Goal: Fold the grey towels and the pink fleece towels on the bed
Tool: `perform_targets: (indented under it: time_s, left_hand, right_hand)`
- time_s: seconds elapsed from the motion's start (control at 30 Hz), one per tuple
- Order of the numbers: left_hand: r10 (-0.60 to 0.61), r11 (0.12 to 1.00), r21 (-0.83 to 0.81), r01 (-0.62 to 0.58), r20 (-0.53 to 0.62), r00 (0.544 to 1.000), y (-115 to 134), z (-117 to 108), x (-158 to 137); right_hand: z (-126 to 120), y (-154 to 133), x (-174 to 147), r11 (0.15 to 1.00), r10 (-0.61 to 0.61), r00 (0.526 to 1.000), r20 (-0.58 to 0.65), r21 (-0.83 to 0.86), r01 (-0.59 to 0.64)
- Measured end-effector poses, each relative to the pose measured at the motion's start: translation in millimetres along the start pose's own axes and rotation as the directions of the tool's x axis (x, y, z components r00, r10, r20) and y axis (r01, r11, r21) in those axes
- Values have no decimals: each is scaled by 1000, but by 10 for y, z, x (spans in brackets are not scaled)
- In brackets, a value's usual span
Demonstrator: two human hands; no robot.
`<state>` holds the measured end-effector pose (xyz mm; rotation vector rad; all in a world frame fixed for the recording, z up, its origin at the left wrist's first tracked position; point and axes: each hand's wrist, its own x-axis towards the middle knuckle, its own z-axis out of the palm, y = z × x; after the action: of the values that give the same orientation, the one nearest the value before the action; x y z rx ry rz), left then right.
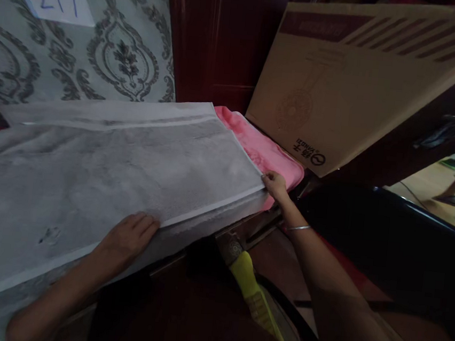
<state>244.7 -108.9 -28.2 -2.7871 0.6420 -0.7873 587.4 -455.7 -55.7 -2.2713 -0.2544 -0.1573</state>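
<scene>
Sign (60, 3) reading "277" at ten o'clock, on the patterned wall (127, 61). Grey cloth (147, 168) spreads from nine o'clock through the middle, towards three. Left hand (130, 236) at eight, palm down on its near edge; can't tell if it's gripping. Pink cloth (270, 148) at two, sticking out beyond. Right hand (275, 185), three o'clock, pinches the grey corner. Box (348, 85) farther out, two o'clock.

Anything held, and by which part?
The right hand pinches the grey sheet by its near right corner; the left hand lies on its near edge, grip unclear.
</scene>
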Motion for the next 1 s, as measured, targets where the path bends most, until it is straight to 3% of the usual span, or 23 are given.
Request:
perform_targets:
  time_s: [0.3,0.57,0.83,1.0]
  left_hand:
    - [82,992,101,-75,-72,994,93,-10,17]
    - [-3,1000,-1,3,-75,997,127,105,-80]
    - [-1,1000,-18,-1,-92,996,206,92,-11]
    - [-66,997,24,67,-52,996,255,5,-36]
  right_hand:
    - [98,134,-123,962,2,994,-109,271,27]
    - [137,174,-174,934,20,989,-147,355,34]
    - [67,85,-237,963,13,990,-141,269,26]
    - [-52,-53,-344,989,-84,975,-207,104,108]
